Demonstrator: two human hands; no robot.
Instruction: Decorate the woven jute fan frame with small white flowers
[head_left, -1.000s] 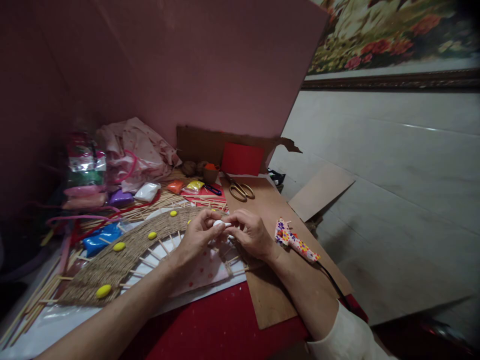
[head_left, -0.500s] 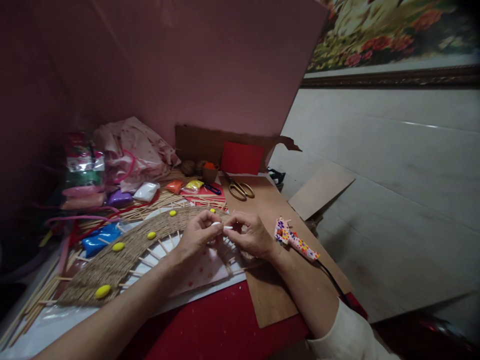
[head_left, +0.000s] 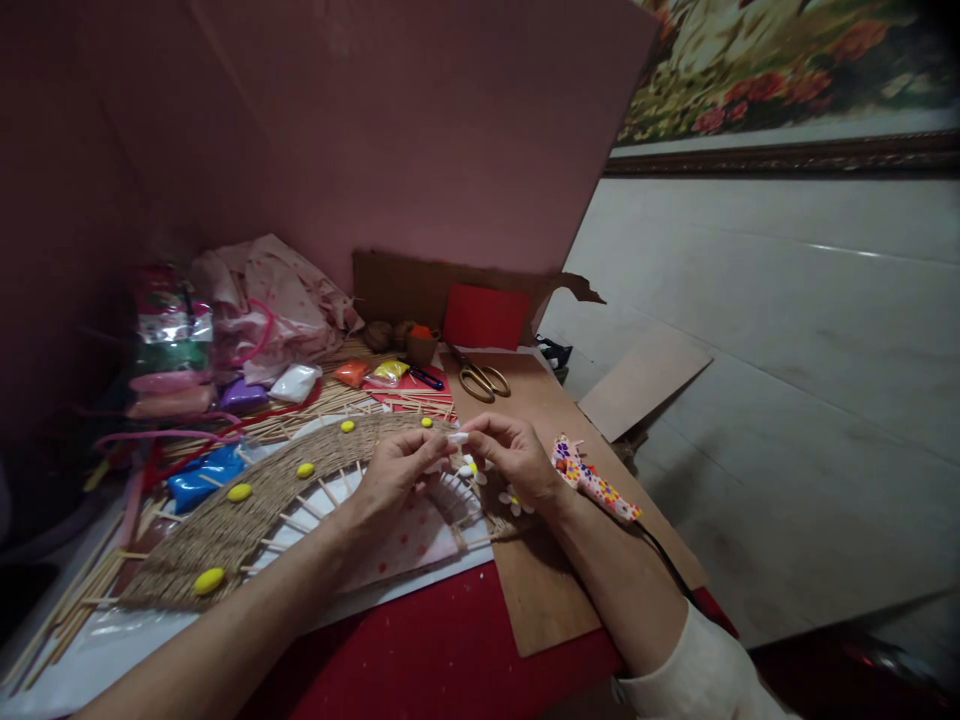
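Observation:
A small piece of white modelling clay (head_left: pixel 457 438) is pinched between the fingertips of my right hand (head_left: pixel 514 455). Close beside it, my left hand (head_left: pixel 397 468) is closed in a pinch, with a bit of white clay showing at its fingertips. Below both hands lies a fan-shaped twine weaving (head_left: pixel 274 510) on thin wooden sticks, bearing several yellow clay dots (head_left: pixel 239 492). Near my right hand, a white-petalled clay flower (head_left: pixel 514 501) with a yellow centre sits on the weaving; another is partly covered by my fingers.
Gold-handled scissors (head_left: pixel 484 382) rest on brown cardboard (head_left: pixel 551 400). A flower-patterned glue gun (head_left: pixel 596 485) with a black cord lies at right. Bags of coloured clay, including a blue bag (head_left: pixel 204 478) and a white bag (head_left: pixel 295 381), stand at left among loose sticks.
My right hand has lifted and turned slightly, bringing the white clay a little higher. White petals and flowers beneath it now show. The left hand has barely moved.

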